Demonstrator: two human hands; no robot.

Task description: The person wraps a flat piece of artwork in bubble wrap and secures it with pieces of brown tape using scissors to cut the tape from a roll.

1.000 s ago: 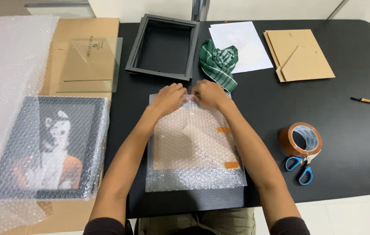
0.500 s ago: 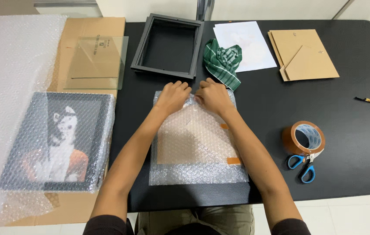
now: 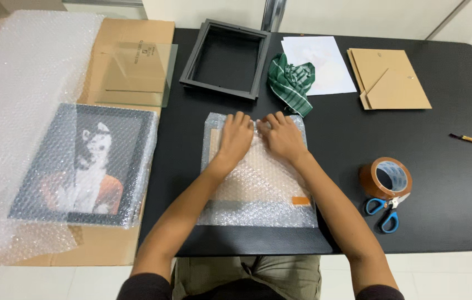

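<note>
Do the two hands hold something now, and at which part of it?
Both the left hand and right hand press flat on the far edge of the flat brown panel wrapped in clear bubble wrap; nothing is lifted.

There are two hands (image 3: 235,136) (image 3: 282,136), one bubble-wrapped parcel (image 3: 258,178), one empty black frame (image 3: 226,58), one wrapped picture (image 3: 89,164), one tape roll (image 3: 386,178), one scissors (image 3: 385,211), one green cloth (image 3: 290,82).

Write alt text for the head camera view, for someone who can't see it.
Both hands, left hand and right hand, press on a bubble-wrapped flat package on a black table. Nearby: an empty dark frame, green cloth, tape roll, blue scissors.
</note>
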